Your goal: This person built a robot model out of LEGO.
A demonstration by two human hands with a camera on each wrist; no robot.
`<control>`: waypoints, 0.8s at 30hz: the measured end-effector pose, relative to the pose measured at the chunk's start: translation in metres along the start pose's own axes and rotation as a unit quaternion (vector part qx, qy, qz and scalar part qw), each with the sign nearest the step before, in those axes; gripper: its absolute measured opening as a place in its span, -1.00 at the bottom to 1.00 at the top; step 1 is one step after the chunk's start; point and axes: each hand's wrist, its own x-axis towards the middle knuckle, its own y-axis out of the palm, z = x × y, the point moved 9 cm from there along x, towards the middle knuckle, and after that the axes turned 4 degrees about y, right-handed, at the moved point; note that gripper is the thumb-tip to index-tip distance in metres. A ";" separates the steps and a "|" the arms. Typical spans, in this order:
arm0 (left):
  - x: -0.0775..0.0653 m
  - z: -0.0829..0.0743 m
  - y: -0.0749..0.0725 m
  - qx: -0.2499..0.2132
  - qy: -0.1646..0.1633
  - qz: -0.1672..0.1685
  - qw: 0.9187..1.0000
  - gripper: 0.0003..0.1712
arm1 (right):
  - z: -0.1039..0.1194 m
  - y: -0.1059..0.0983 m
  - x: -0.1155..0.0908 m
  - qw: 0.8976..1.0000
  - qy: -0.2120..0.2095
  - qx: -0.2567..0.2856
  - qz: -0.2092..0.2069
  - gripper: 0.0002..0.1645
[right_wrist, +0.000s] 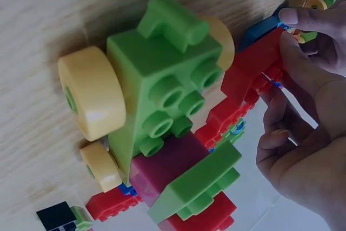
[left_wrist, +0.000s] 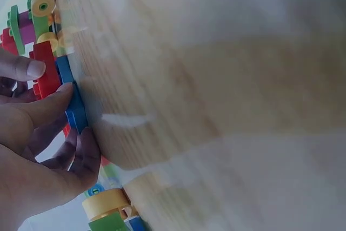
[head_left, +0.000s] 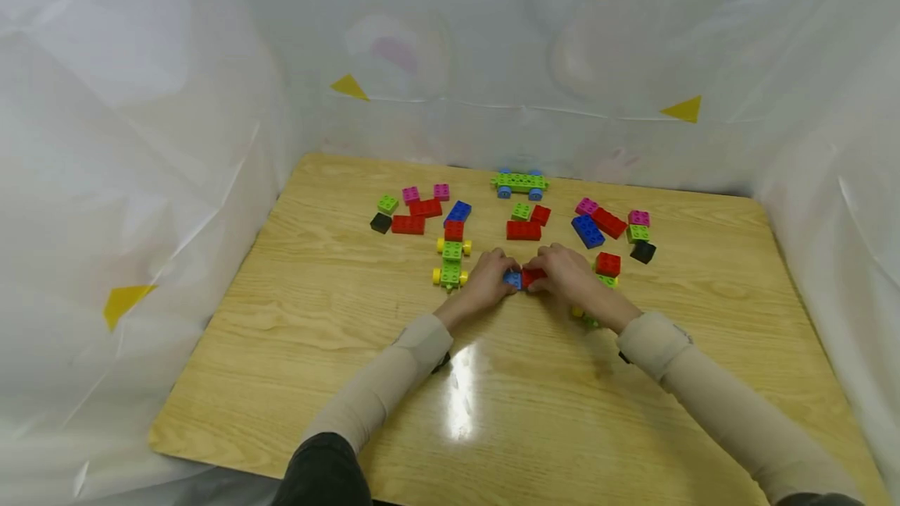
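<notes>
Near the middle of the table, my left hand (head_left: 488, 276) pinches a blue brick (left_wrist: 76, 109) between thumb and fingers, low against the tabletop. My right hand (head_left: 568, 273) grips a red brick (right_wrist: 254, 60) from the other side. The red brick sits on part of the blue one, leaving a stretch of blue studs showing on the left. Beside my right forearm stands a green wheeled car (right_wrist: 135, 63) with yellow wheels, bearing purple, green and red bricks. To the left of my left hand is another green car (head_left: 451, 270) on yellow wheels, topped with a red brick.
A green car base (head_left: 520, 183) with blue wheels stands at the back edge. Loose bricks lie in groups behind the hands, among them a long red brick (head_left: 523, 230), a blue brick (head_left: 587, 232) and a black brick (head_left: 380, 222). White sheeting (head_left: 492, 37) surrounds the table.
</notes>
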 end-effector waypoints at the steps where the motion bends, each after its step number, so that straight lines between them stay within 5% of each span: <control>1: 0.001 0.000 0.000 -0.002 0.001 0.001 1.000 -0.65 | 0.000 0.000 0.001 1.000 -0.003 -0.002 -0.003 -0.63; 15: 0.008 0.002 -0.003 0.021 0.006 0.016 1.000 -0.63 | -0.012 0.005 0.009 0.997 0.052 0.023 0.061 -0.60; 24: 0.009 0.005 -0.001 0.016 0.000 0.012 1.000 -0.63 | -0.007 0.007 0.011 0.996 0.047 0.015 0.068 -0.61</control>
